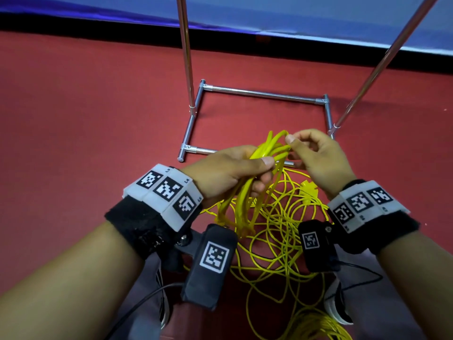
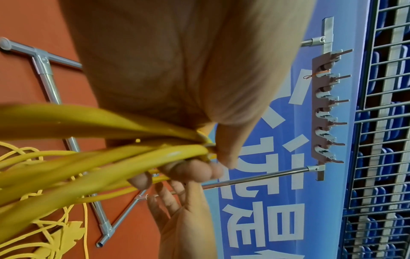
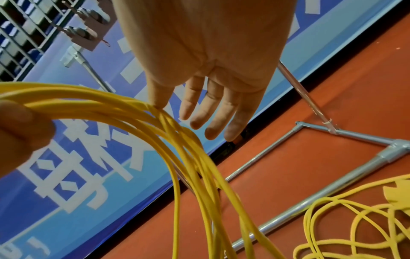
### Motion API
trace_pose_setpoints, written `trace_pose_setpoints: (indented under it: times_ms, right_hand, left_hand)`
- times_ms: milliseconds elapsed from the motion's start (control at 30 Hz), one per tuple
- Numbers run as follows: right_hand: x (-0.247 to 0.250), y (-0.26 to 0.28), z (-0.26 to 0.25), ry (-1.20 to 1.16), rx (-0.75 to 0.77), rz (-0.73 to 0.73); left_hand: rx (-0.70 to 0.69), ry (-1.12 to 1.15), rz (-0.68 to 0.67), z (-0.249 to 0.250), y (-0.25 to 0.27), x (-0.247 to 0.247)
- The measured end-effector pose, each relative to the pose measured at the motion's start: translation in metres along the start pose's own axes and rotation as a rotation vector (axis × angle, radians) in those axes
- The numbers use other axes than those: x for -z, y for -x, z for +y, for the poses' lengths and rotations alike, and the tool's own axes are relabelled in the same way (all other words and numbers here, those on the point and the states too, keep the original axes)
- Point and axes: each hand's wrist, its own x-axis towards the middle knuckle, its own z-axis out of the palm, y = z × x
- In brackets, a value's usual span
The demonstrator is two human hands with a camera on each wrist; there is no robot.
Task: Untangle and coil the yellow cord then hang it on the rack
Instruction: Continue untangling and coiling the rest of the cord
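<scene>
The left hand (image 1: 230,168) clasps a bundle of loops of the thin yellow plastic-coated cord (image 1: 259,168) between thumb and curled fingers. The right hand (image 1: 316,155) pinches the loop tops with thumb and forefinger, its other fingers extended. The remaining cord lies tangled on the red floor (image 1: 85,119), before the silver metal-tube rack (image 1: 264,94).

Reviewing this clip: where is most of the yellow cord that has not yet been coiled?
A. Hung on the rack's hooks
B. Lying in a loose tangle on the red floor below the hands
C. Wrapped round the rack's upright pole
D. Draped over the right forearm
B: the left hand grips a bundle of loops, while the rest of the yellow cord sprawls tangled on the red floor beneath the hands.
</scene>
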Motion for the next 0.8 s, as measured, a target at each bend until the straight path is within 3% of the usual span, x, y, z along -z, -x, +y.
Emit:
trace_pose_setpoints:
  times_ms: [333,400,500,667,800]
  right_hand:
    - [-0.015,0.009,0.014,-0.295,-0.253,-0.187]
    - [-0.017,0.011,0.022,-0.174,-0.311,-0.300]
    - [-0.021,0.016,0.034,0.008,-0.282,-0.476]
    - [-0.021,0.015,0.041,0.122,-0.149,-0.408]
    - [-0.019,0.013,0.054,0.420,-0.132,-0.379]
  left_hand:
    - [-0.093,0.075,0.098,0.015,0.008,-0.002]
    - [-0.124,0.109,0.116,0.018,0.011,0.002]
    - [-0.166,0.168,0.134,0.020,0.014,0.006]
    - [-0.210,0.247,0.175,0.024,0.018,0.010]
    - [-0.306,0.303,0.215,0.031,0.020,0.015]
